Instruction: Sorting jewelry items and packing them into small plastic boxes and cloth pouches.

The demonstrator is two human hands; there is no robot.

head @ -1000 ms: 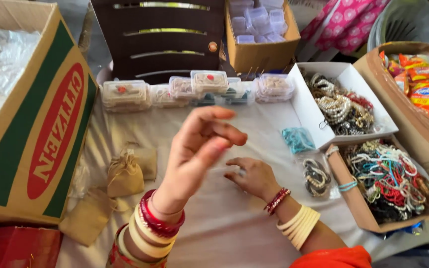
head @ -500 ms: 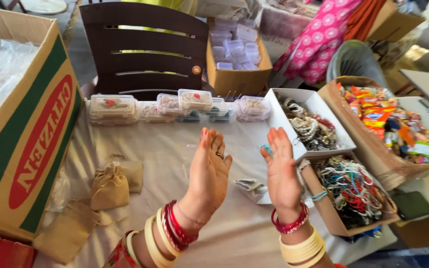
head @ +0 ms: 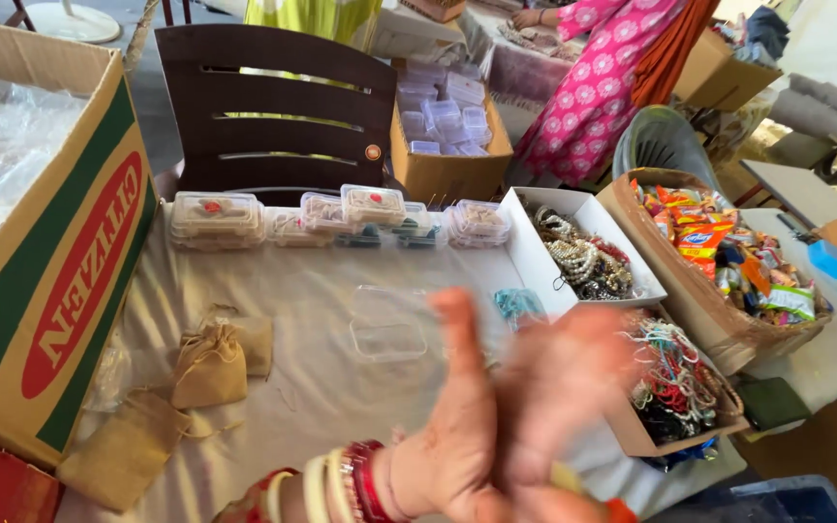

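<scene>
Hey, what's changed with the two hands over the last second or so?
The left hand and right hand, apart a second ago with the right resting on the cloth, have come together, raised and blurred. Neither visibly holds anything. The clear plastic box, burlap pouches and jewellery boxes stayed put; only the view shifted.

On my left hand [head: 457, 455] I see a stack of bangles at the wrist, cream and white bands beside deep red ones. My right hand [head: 564, 407] is motion-blurred, with a bit of orange-red showing at its wrist. Both hands are bare, without gloves.
</scene>
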